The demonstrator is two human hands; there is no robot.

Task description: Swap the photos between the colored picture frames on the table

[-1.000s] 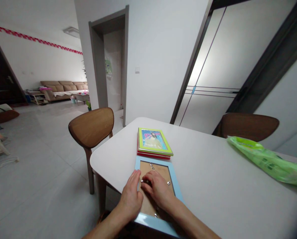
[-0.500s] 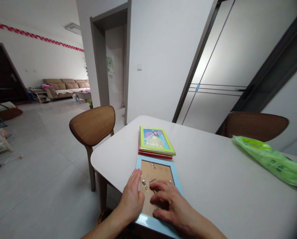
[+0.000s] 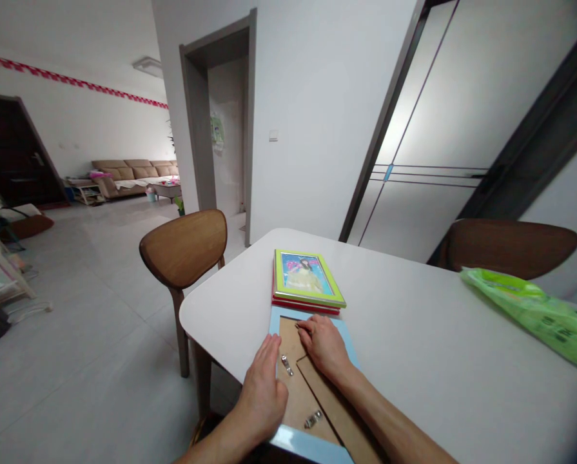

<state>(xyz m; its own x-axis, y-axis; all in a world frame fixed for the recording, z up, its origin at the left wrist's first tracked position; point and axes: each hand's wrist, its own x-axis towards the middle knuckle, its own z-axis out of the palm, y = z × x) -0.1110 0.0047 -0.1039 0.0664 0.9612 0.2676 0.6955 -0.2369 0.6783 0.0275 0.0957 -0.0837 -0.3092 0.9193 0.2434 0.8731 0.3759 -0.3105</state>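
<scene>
A light blue picture frame (image 3: 298, 439) lies face down on the white table, its brown backing board (image 3: 300, 393) up. My left hand (image 3: 263, 390) lies along the frame's left side, fingers stretched out and thumb over the board. Near the frame's far edge, my right hand (image 3: 324, 345) is closed, thumb and fingertips on a small metal clip (image 3: 296, 325), mostly covered. Two more metal clips show: a left clip (image 3: 287, 365) and a near clip (image 3: 312, 419). Under my right forearm runs the board's stand leg (image 3: 334, 403), partly hidden.
Just beyond the blue frame sits a stack with a lime-green picture frame (image 3: 336, 299) on top and red frames (image 3: 307, 305) below. A green plastic bag (image 3: 534, 316) lies at the table's right. Wooden chairs stand at the far left (image 3: 186, 248) and far right (image 3: 510, 245).
My right hand has moved away from me, from the middle of the board to the far clip, and its fingers have closed. The near clip and stand leg are now uncovered. My left hand stays.
</scene>
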